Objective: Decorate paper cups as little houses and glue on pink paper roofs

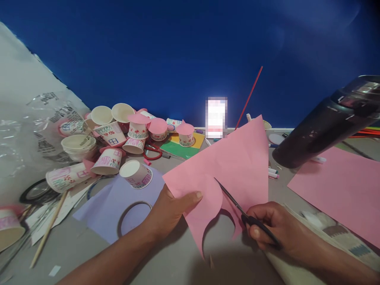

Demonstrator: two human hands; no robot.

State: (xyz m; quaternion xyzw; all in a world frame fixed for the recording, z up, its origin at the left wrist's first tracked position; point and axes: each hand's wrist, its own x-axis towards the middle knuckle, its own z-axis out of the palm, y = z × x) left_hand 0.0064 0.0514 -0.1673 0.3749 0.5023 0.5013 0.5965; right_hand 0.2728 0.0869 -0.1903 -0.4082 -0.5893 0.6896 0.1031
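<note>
My left hand pinches the lower left edge of a pink paper sheet, thumb on top, holding it above the grey table. A curved cut runs through the sheet's lower part, leaving a rounded gap. My right hand grips black-handled scissors. The blades point up and left into the cut, resting against the paper.
Many decorated paper cups with pink lids lie piled at the left, beside clear plastic wrap. A lilac sheet with a tape ring lies near my left hand. A dark bottle, markers and another pink sheet are at the right.
</note>
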